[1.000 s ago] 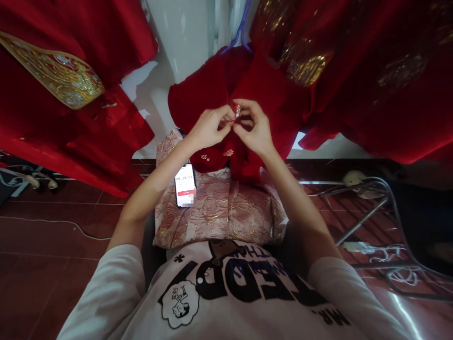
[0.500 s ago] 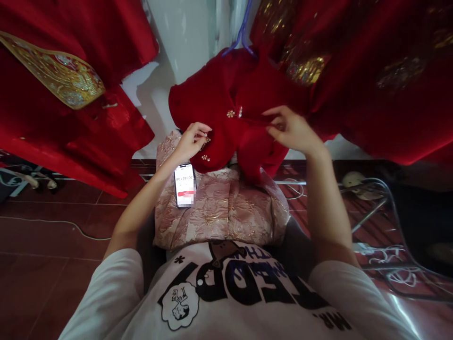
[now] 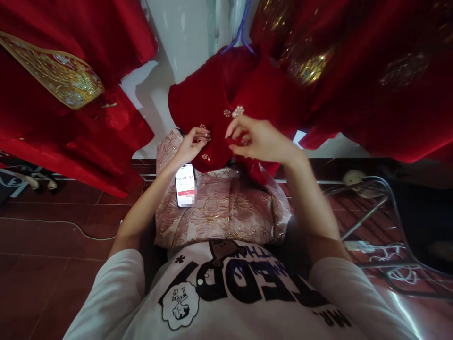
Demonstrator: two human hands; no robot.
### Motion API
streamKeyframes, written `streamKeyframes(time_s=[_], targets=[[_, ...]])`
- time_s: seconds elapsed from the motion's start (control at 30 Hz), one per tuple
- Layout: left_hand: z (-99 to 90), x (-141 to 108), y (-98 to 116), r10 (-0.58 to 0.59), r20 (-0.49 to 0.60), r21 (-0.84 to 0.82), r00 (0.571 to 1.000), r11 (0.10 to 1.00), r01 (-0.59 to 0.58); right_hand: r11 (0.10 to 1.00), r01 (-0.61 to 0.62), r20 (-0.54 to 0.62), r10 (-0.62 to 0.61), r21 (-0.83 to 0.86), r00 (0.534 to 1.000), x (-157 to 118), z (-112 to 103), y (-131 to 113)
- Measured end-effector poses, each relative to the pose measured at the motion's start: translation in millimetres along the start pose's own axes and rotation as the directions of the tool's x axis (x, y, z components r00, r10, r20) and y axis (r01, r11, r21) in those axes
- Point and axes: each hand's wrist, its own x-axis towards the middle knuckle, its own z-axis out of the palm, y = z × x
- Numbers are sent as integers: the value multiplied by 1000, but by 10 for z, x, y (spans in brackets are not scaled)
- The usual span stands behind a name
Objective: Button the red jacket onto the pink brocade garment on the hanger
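A dark red velvety garment [image 3: 219,151] hangs in front of me from a blue hanger [image 3: 241,35], its lower part over the pink cloth on my lap. Sparkly flower-shaped ornaments [image 3: 238,111] sit on its front, with another ornament [image 3: 205,157] lower left. My left hand [image 3: 193,144] is closed at the garment's left side, fingers pinched on the fabric beside a small ornament. My right hand [image 3: 256,139] is over the garment's middle, just below the upper ornaments. Its fingers are curled towards the thumb; anything between them is too small to make out.
A phone [image 3: 184,186] with a running timer lies on the pink brocade cloth [image 3: 219,212] on my lap. Red gold-decorated garments [image 3: 116,47] hang on both sides. To the right are a metal-framed chair [image 3: 368,217] and white cables [image 3: 399,274] on the tiled floor.
My right hand has moved left and slightly down, from the garment's right side to its middle. The upper ornaments have shifted a little. My left hand stays nearly in place.
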Motion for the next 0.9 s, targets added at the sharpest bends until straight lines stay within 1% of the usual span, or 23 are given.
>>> streamKeyframes(time_s=[0.03,0.07,0.13,0.2,0.27,0.33,0.47,0.57,0.7,0.9], targets=[[-2,-5,2,7,-8,-1,1000,1000,-7,1000,-21,-3,21,-11,1000,63,122,69],[-6,-9,4,14,-17,0,1000,1000,-14,999,-41,-33,40,-19,999,136,242,153],[-16,-14,5,21,-42,9,999,1000,-21,993,-111,-135,106,-33,985,298,468,332],[-25,-12,3,21,-74,22,997,1000,-20,983,-182,-257,171,-17,951,453,661,486],[-28,-1,-5,20,-113,31,993,999,-16,975,-219,-291,222,42,931,573,813,588],[-26,12,-18,14,-143,25,990,1000,-11,972,-213,-300,234,101,925,643,919,639],[-19,19,-38,16,-152,12,988,1000,-14,980,-162,-359,195,120,913,663,1005,664],[-15,16,-30,31,-157,45,987,999,-24,980,-162,-369,194,115,909,644,1008,665],[-7,23,10,37,-197,65,980,998,-25,985,-152,-391,173,86,904,634,1024,653],[-4,30,86,32,-234,80,972,997,-14,988,-156,-475,146,18,868,638,1101,636]])
